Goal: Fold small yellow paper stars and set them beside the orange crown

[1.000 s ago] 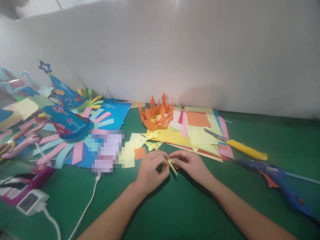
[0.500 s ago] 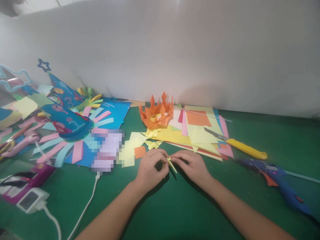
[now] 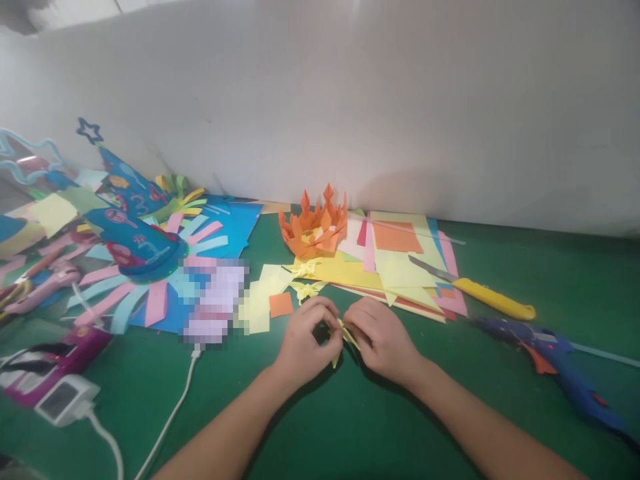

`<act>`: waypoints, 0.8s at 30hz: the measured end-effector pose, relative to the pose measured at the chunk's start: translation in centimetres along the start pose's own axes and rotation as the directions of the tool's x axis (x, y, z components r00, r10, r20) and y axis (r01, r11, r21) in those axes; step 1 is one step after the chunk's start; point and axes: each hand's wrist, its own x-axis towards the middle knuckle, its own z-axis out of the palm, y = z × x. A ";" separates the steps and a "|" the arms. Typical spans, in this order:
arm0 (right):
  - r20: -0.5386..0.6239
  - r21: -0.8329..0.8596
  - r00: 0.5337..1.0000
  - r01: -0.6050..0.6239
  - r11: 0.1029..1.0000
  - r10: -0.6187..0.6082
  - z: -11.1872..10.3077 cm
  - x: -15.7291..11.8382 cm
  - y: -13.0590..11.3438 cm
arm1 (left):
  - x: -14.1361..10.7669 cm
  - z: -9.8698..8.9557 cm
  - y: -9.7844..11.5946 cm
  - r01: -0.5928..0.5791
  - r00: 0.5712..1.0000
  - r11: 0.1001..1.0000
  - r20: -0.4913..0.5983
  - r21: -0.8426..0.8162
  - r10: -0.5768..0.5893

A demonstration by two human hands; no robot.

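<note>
Between my two hands is a small folded piece of pale yellow paper (image 3: 350, 335), partly hidden by the fingers. My left hand (image 3: 313, 342) pinches it between thumb and forefinger from the left. From the right, the bent fingers of my right hand (image 3: 383, 339) close on the same paper. Just beyond my left hand lie two folded yellow paper pieces, one nearer (image 3: 307, 291) and one farther (image 3: 304, 269). An orange paper crown (image 3: 314, 230) stands behind them. A small orange square (image 3: 281, 305) rests left of my left hand.
A yellow-handled knife (image 3: 493, 298) and a blue glue gun (image 3: 560, 357) lie at the right. Layered coloured papers (image 3: 405, 267) lie behind my right hand. At the left are a blue paper cone hat (image 3: 135, 243), a pixelated object (image 3: 217, 303) with a white cable, and a magenta device (image 3: 65, 360).
Both hands have shifted slightly right. The fingers of my right hand have curled further over the yellow paper, and a pale tip now shows below my left hand's fingers.
</note>
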 end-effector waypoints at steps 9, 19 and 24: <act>-0.104 0.033 0.995 -0.003 0.999 0.006 0.2 0.0 0.4 | 0.1 -0.2 0.1 0.015 1.000 0.998 -0.015 0.062 -0.014; -0.026 0.296 0.931 -0.340 0.893 0.363 0.1 0.4 0.4 | 0.6 -0.8 -0.6 -0.154 0.988 0.965 0.023 0.211 0.152; 0.180 0.532 0.838 -0.523 0.665 0.515 0.1 0.5 0.8 | 0.6 -1.1 -0.7 -0.237 0.971 0.940 0.077 0.247 0.225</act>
